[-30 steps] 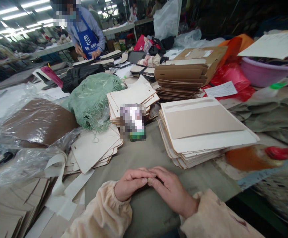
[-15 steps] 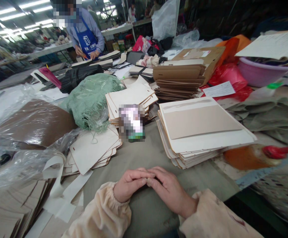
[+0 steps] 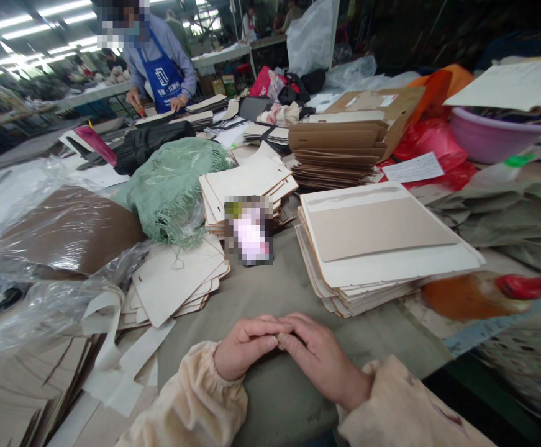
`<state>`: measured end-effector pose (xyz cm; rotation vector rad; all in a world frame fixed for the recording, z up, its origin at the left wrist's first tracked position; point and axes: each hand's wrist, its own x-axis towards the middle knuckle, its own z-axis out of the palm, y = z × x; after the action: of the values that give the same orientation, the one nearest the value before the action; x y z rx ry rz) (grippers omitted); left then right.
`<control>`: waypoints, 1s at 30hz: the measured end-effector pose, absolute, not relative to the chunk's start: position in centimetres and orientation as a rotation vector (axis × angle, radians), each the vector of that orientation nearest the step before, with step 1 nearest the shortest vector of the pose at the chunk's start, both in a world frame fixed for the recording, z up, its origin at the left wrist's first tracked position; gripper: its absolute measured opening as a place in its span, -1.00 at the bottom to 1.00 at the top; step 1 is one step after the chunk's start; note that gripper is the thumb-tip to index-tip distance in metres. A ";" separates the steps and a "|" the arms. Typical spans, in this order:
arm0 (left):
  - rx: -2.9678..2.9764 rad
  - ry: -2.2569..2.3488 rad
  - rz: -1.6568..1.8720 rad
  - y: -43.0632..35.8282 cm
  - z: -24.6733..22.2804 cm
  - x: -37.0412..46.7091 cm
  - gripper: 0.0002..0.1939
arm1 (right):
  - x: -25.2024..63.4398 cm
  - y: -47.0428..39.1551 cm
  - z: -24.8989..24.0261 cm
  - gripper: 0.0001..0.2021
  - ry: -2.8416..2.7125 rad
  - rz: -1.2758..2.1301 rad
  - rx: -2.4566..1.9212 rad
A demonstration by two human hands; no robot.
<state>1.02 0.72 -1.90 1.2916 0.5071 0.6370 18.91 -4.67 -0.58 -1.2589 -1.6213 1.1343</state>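
My left hand (image 3: 248, 346) and my right hand (image 3: 319, 355) rest together over the grey-green cloth (image 3: 246, 298) at the near edge of the table, fingertips and thumbs touching. The fingers of each are pressed together, and nothing shows between them. Beyond them a blurred, pixelated object (image 3: 250, 233) leans on a stack of cream panels (image 3: 242, 180). To the right of it lies a larger stack of cream panels (image 3: 382, 267) with a grey-brown sheet (image 3: 377, 228) on top. Cream pieces (image 3: 177, 279) are fanned out on the left.
A bottle of orange liquid (image 3: 472, 295) with a red cap lies at the right. Plastic-wrapped brown material (image 3: 72, 230) and a green fringed cloth (image 3: 172, 180) are at the left. Brown panels (image 3: 335, 149) and a purple basin (image 3: 479, 136) stand behind. A person in a blue apron (image 3: 163, 77) works across the table.
My hands have stayed in place. The colours on the pixelated object differ. The person across the table has moved one hand a little to the left.
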 end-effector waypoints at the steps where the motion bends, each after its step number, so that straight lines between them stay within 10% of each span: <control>1: 1.288 0.512 0.635 0.7 -1.9 1.0 -0.73 | 18.9 -4.7 -0.5 -0.85 -1.620 1.139 -1.256; 30: 1.277 0.637 0.616 0.5 -1.7 1.2 -0.74 | 18.9 -4.7 -0.5 -0.83 -1.617 1.130 -1.247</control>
<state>1.22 0.46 -1.69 1.2774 0.6366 0.6161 18.87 -4.66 -0.54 -1.2473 -1.6173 1.1303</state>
